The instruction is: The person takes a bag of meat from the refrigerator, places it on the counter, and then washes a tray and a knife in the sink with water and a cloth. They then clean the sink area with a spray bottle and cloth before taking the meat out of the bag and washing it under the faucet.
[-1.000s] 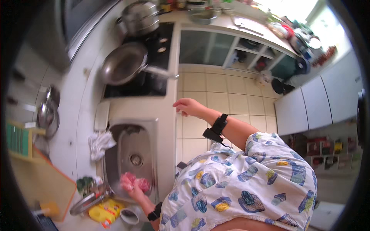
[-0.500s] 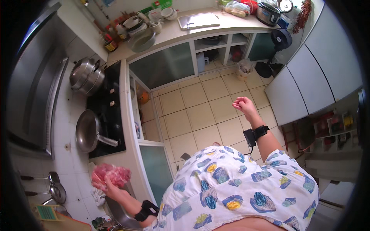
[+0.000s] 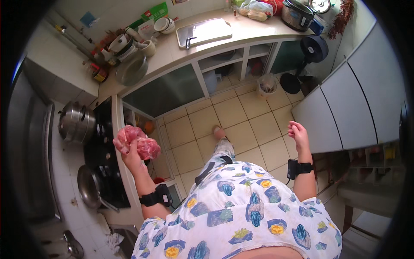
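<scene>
A piece of raw, pink-red meat [image 3: 148, 146] is gripped in my left hand [image 3: 134, 161], held up beside the stove's edge and above the floor. The thumb lies across the meat, while the other fingers are mostly hidden behind it. On the other side of my body, my right hand [image 3: 299, 136] is raised over the floor tiles with its fingers curled in; nothing shows in it. Each forearm wears a black strap with a small box.
A frying pan [image 3: 89, 186] and a steel steamer pot [image 3: 77, 122] stand on the black stove [image 3: 103, 144] at left. Along the far counter are bowls [image 3: 164, 25], a white metal-rimmed board [image 3: 205, 31] and a cooker [image 3: 297, 16]. A waste bin [image 3: 267, 86] and a black fan [image 3: 313, 48] stand below.
I have stepped forward toward the far counter, and one foot now shows ahead. My left hand has carried the meat forward from beside the sink. The right hand is still curled.
</scene>
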Demonstrator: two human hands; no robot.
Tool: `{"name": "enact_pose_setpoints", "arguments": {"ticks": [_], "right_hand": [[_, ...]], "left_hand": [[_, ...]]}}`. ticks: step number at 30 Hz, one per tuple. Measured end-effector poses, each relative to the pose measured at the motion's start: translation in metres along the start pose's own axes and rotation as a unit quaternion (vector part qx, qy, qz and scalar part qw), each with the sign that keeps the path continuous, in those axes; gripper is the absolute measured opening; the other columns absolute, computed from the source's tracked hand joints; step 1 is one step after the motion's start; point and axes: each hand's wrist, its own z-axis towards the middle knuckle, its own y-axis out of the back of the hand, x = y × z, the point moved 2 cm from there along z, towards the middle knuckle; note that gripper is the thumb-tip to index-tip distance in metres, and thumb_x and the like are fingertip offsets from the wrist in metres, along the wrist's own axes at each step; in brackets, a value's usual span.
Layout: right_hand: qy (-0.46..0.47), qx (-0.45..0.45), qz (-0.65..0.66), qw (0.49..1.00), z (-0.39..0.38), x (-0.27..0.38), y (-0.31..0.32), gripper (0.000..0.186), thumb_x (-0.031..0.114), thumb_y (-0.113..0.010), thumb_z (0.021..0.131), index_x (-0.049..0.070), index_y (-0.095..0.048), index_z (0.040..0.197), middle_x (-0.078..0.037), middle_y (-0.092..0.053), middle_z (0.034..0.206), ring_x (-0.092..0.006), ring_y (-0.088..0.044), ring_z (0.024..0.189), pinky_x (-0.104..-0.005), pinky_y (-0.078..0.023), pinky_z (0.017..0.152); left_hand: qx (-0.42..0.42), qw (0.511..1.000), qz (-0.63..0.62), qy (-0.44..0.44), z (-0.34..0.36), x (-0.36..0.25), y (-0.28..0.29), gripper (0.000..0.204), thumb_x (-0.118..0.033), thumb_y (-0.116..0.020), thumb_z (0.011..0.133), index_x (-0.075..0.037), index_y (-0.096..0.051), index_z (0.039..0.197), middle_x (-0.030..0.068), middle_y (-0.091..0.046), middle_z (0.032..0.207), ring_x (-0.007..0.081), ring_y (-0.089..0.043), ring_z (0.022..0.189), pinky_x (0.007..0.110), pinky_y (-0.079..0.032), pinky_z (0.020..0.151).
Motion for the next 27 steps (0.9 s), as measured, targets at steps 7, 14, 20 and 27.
{"name": "enact_pose_setpoints", "arguments": {"ticks": [7,14,20,27], "right_hand": [[-0.077,-0.063,0.002,0.995,-0.022,-0.006,0.012,0.024,0.009,-0.047,0.093,0.000,-0.049,0.115,-0.011,-0.063,0.098,-0.0101,-0.058,0.073,-0.0218,-0.050,0.063],[0.065,-0.052,-0.108,0.991,-0.008,0.022,0.007,0.016,0.011,-0.057,0.090,0.003,-0.062,0.103,0.001,-0.061,0.082,-0.0050,-0.053,0.066,-0.0187,-0.043,0.056],[0.050,0.022,-0.090,0.994,0.010,0.029,-0.025,0.023,0.013,-0.068,0.082,0.002,-0.060,0.100,-0.001,-0.061,0.077,-0.0070,-0.053,0.062,-0.0215,-0.043,0.053],[0.090,-0.038,-0.267,0.959,0.046,0.031,-0.037,0.018,0.017,-0.066,0.080,0.004,-0.066,0.093,-0.008,-0.068,0.084,-0.0160,-0.063,0.076,-0.0301,-0.051,0.072]], "left_hand": [[0.011,1.000,0.008,0.016,-0.001,0.016,-0.002,0.045,0.000,-0.069,0.077,-0.002,-0.053,0.120,0.0051,-0.058,0.114,0.0159,-0.057,0.102,0.031,-0.045,0.089],[0.065,0.998,0.013,-0.017,0.014,-0.003,-0.033,0.042,-0.004,-0.069,0.079,-0.003,-0.055,0.119,0.0039,-0.058,0.114,0.0160,-0.057,0.102,0.031,-0.043,0.091],[0.165,0.985,-0.039,0.016,0.002,0.003,-0.093,0.041,-0.006,-0.070,0.080,-0.003,-0.055,0.118,0.0042,-0.059,0.112,0.0159,-0.058,0.101,0.031,-0.045,0.088],[0.252,0.963,-0.038,0.092,-0.039,0.030,-0.146,0.045,0.000,-0.068,0.078,-0.002,-0.053,0.120,0.0069,-0.058,0.113,0.0178,-0.058,0.101,0.031,-0.045,0.088]]}}
